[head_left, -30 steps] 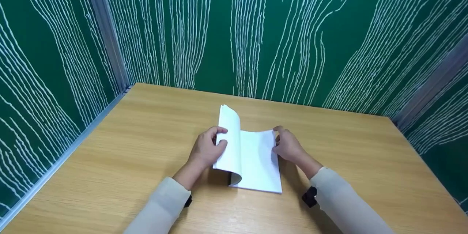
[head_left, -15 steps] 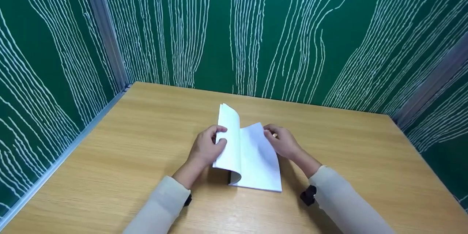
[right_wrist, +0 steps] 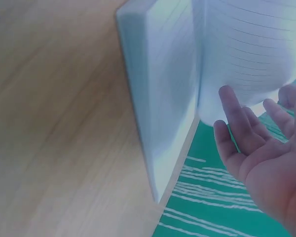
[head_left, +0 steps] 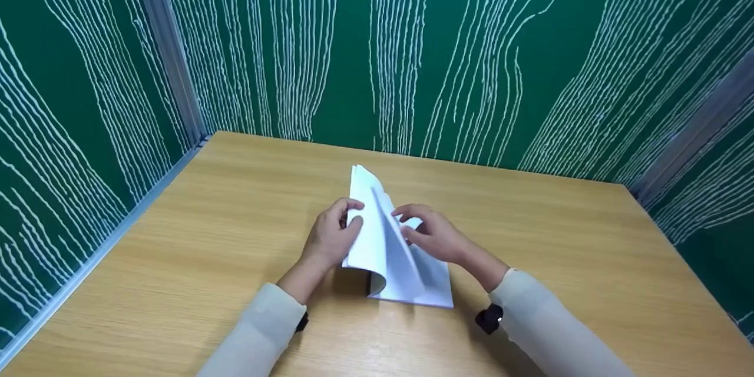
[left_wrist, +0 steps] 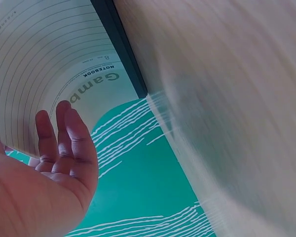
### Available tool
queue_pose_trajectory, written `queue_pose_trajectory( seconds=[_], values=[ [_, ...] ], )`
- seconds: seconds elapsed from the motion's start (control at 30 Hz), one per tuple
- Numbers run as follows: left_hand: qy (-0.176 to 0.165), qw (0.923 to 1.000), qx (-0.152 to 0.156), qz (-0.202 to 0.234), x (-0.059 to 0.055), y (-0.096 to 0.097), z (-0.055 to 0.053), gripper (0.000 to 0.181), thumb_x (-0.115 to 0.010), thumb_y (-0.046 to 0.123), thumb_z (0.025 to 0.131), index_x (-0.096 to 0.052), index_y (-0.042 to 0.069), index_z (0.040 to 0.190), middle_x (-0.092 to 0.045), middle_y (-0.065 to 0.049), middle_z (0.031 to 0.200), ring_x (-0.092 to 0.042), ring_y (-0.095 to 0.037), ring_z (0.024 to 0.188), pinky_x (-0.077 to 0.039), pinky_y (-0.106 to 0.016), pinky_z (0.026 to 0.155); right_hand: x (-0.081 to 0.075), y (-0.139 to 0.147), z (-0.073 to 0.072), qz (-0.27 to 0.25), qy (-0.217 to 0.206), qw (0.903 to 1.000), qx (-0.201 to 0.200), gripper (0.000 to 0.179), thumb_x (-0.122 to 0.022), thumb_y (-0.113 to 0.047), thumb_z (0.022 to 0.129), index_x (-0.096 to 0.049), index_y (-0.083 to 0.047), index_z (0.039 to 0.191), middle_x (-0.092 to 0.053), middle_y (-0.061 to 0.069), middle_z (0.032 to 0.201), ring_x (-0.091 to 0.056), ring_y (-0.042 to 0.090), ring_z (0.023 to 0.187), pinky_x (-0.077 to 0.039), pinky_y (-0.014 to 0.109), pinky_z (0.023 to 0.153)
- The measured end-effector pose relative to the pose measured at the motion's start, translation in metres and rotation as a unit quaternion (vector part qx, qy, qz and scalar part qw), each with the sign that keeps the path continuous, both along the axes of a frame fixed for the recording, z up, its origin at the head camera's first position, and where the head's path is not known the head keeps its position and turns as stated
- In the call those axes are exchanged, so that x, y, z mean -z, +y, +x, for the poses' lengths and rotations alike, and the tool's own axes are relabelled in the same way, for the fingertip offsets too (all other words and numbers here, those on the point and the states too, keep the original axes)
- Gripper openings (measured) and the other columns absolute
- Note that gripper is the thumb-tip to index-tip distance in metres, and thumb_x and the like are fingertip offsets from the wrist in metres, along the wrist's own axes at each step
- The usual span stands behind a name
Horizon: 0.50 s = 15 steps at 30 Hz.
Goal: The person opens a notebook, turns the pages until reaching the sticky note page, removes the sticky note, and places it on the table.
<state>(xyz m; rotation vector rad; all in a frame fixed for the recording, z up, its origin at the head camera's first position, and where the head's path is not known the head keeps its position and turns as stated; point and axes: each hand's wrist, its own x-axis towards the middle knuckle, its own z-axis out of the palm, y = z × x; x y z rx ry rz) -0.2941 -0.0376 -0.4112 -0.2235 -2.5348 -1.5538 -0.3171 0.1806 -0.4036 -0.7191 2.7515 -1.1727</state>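
Observation:
A notebook (head_left: 437, 285) lies open on the wooden table, its paper lined in both wrist views. My left hand (head_left: 330, 237) grips the bundle of turned leaves on the left, thumb on top, so they stand up and bow over. Beneath that bundle, the left wrist view shows a lined sheet (left_wrist: 49, 54) printed "NOTEBOOK" and a dark spine (left_wrist: 119, 47). With thumb and forefinger, my right hand (head_left: 437, 237) pinches the edge of one raised page (head_left: 400, 259), slanted between the two sides. Its other fingers extend loosely in the right wrist view, near the lined paper (right_wrist: 246, 54).
The wooden table (head_left: 247, 188) spreads around the notebook. Green walls (head_left: 347, 70) with white wavy lines rise at its back and sides. A dark device (head_left: 489, 319) sits at the right wrist, under a pale sleeve (head_left: 542, 318).
My right hand has moved left from the notebook's right edge, lifting a page and swinging it toward the left bundle. The left hand keeps its grip almost in place.

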Motion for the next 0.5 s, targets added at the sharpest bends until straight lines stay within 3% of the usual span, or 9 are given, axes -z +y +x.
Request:
queue_pose_trajectory(
  seconds=[0.3,0.5],
  values=[
    [-0.021,0.9998,-0.006,-0.003,-0.0037,-0.0008,0.0021,0.048,-0.052,0.067,0.068,-0.05,0.035,0.104,-0.053,0.008,0.111,-0.051,-0.015,0.095,-0.048,-0.029,0.075,-0.0018,-0.0074,0.0051,0.006,0.043,0.9982,-0.04,0.029,-0.055,-0.023,0.084,-0.053,-0.035,0.11,-0.052,-0.011,0.113,-0.058,0.009,0.087,-0.049,0.03,0.076],
    [-0.02,0.9996,-0.013,-0.016,-0.003,-0.0012,0.0026,0.042,-0.064,0.053,0.069,-0.049,0.034,0.103,-0.054,0.007,0.104,-0.051,-0.014,0.09,-0.048,-0.027,0.072,0.0006,-0.0056,0.0039,0.005,0.05,0.9966,-0.065,0.027,-0.053,-0.023,0.085,-0.054,-0.032,0.111,-0.053,-0.009,0.112,-0.059,0.007,0.088,-0.049,0.032,0.079]
  ],
)
